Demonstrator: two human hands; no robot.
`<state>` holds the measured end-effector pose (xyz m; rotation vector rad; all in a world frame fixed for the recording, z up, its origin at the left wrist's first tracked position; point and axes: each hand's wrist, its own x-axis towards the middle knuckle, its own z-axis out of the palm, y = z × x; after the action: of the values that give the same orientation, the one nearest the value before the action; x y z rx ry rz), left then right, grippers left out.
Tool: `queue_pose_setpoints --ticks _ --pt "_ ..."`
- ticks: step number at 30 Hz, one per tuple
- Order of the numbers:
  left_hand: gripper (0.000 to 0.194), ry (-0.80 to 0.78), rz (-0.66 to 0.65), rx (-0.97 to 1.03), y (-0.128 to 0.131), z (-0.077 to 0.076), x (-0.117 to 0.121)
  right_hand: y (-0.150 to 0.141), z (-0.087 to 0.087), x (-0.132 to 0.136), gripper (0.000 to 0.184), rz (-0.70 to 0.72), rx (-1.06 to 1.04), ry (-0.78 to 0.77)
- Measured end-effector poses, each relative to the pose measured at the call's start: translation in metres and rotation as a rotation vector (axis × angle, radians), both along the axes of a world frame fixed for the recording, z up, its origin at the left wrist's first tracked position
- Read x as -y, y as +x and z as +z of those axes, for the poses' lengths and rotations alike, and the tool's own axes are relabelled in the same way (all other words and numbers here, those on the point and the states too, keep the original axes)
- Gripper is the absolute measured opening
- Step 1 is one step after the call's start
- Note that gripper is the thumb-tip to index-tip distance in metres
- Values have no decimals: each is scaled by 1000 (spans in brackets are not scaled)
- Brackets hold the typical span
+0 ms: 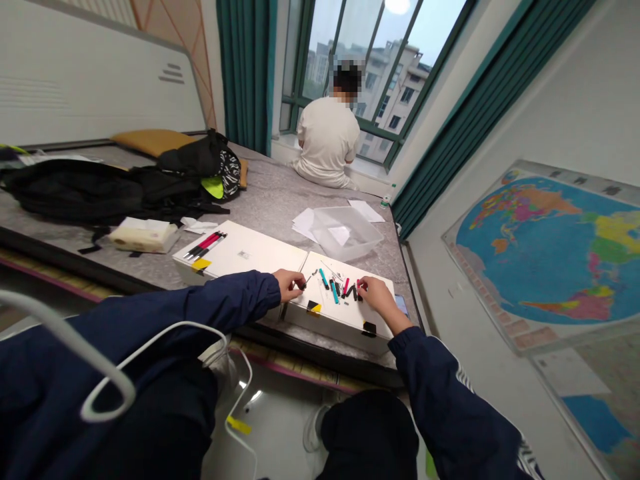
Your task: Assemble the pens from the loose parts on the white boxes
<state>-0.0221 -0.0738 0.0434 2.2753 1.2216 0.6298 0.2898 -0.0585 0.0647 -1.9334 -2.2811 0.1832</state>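
Observation:
My left hand (291, 287) is closed at the inner edges of two white boxes, its fingertips pinching a thin dark pen part. On the right white box (373, 319) lie loose pen parts: teal barrels (334, 291), a pink barrel (345, 287), black pieces and thin clear or dark bits. My right hand (379, 295) pinches a small pink pen part (359, 284) at the right end of this spread, just above black pieces. Several whole pens (205, 246), pink and black, lie side by side on the left white box (260, 257).
Behind the boxes are a clear plastic bin (345, 233) and white papers (367, 211) on the grey bed (270, 187). A tissue pack (144, 235) and black bag (100, 190) lie left. Another person (329, 137) sits by the window. A white cable (187, 325) loops near my left arm.

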Motion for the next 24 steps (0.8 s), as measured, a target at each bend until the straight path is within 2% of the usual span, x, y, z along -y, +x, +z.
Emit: queue_pose_setpoints --ticks 4,12,19,24 --pt "19 13 14 33 -6 0 -3 -10 6 -1 17 44 73 -48" --pt "28 -40 56 156 -8 -3 3 -16 3 6 20 167 181 -61" --pt "28 -140 75 253 -8 1 5 -23 16 12 20 191 170 -15" --pt "27 -211 81 313 -4 -2 2 -38 23 15 21 243 74 4"
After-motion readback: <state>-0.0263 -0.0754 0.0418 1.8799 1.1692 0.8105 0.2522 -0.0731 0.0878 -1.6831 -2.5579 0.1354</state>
